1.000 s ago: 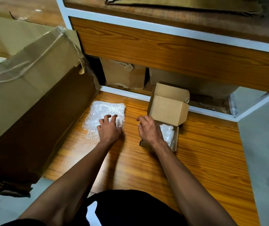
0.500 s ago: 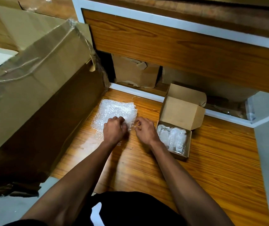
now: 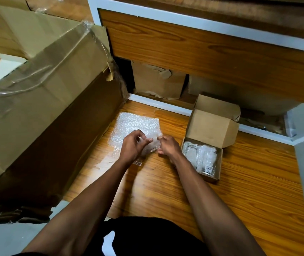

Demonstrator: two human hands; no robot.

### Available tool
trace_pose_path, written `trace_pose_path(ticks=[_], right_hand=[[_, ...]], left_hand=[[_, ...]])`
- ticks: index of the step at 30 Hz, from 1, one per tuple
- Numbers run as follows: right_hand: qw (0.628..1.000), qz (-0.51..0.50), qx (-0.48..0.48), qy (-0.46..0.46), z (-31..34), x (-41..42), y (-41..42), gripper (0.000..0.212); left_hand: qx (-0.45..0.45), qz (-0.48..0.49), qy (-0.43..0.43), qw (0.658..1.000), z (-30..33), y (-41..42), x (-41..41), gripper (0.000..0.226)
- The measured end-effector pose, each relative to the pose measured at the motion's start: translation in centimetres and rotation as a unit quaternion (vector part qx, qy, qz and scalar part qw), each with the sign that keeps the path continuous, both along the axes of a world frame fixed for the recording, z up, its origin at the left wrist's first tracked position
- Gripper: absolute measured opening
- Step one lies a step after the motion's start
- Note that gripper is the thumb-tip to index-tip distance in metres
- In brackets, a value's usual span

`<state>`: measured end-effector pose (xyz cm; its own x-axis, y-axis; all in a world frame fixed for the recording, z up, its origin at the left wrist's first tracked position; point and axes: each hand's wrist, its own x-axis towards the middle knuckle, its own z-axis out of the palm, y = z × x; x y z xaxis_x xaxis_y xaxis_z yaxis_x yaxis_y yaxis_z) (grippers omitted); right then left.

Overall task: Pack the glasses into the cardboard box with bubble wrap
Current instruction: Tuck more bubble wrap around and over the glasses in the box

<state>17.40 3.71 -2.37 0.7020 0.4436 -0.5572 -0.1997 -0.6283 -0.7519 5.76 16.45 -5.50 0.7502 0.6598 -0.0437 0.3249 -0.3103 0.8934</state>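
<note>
Floor: wooden boards (image 3: 166, 182) are running under everything, with a low wood-fronted cabinet (image 3: 203, 52) standing at the far side.
Bubble wrap: a sheet of bubble wrap (image 3: 131, 124) is lying flat on the boards, its near edge being lifted between the two hands.
Left hand: the left hand (image 3: 131, 146) is hovering palm-down over the sheet's near part, wrist bent, thumb and fingertips curling in and pinching the raised plastic.
Right hand: the right hand (image 3: 168, 145) is sitting just beside the left, knuckles up, fingers curling together and pinching the same edge; the two sets of fingertips are nearly meeting.
Arms: both forearms are reaching forward from the bottom of the view and converging over the sheet.
Cardboard box: the small cardboard box (image 3: 219, 163) is resting open just right of the right hand, its lid flap standing up at the far side.
Glasses: clear glasses (image 3: 201, 156) are lying inside that box, side by side; how many cannot be told.
Surroundings: a large flattened carton (image 3: 46, 98) with loose clear tape is leaning along the left, and more torn cardboard (image 3: 156, 80) is sitting in the gap beneath the cabinet.
</note>
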Motion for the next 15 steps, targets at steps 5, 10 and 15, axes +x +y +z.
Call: trace_pose_path(ticks=[5,10,15], right_hand=[[0.995,-0.026,-0.055,-0.083,0.5,0.1,0.4,0.025],[0.989,-0.017,-0.071,-0.131,1.2,-0.2,0.5,0.071],[0.988,-0.083,0.117,0.064,2.2,-0.1,0.6,0.050]], left_hand=[[-0.065,0.054,-0.049,0.995,0.3,0.5,0.3,0.044],[-0.046,0.048,-0.069,0.995,1.1,0.0,0.7,0.030],[0.024,-0.022,-0.050,0.998,1.7,-1.2,1.2,0.025]])
